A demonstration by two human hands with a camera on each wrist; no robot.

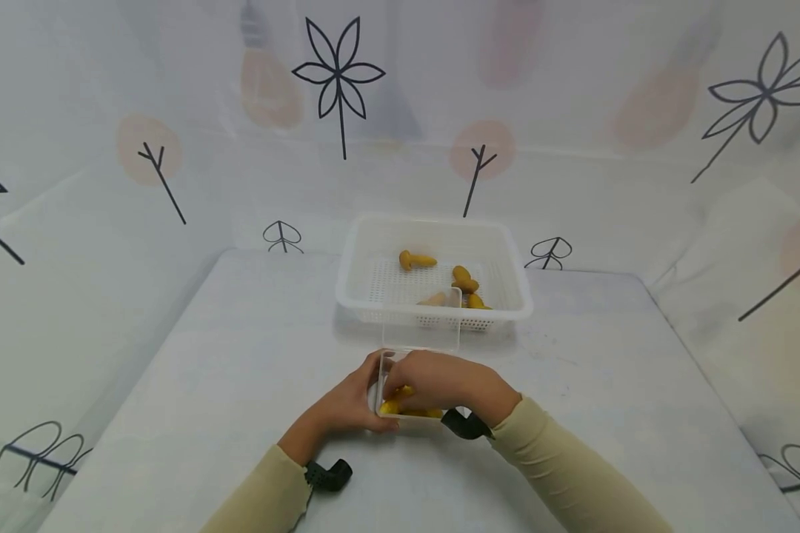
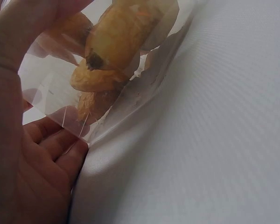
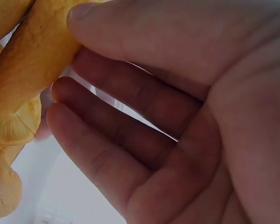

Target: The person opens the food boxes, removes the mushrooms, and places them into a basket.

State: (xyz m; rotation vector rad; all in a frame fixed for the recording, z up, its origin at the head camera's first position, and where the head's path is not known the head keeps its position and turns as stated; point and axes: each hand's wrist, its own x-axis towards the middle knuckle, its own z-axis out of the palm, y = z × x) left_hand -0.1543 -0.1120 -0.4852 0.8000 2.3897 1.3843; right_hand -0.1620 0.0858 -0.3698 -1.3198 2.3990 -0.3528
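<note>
Yellow mushroom (image 3: 37,60) inside clear plastic box (image 1: 410,417), stem pinched by my right hand (image 1: 433,381); left hand (image 1: 355,400) grips box side. Probably light, bruisable; best held mid-stem, gently.

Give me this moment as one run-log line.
left hand: grips clear rectangular plastic box | right hand: pinches yellow-orange stemmed mushroom inside it | white perforated plastic basket: beyond box, more yellow-orange mushrooms inside

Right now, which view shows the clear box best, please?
The head view: it shows the clear box and its open lid. The left wrist view shows only part of it; the right wrist view, nothing certain.
</note>
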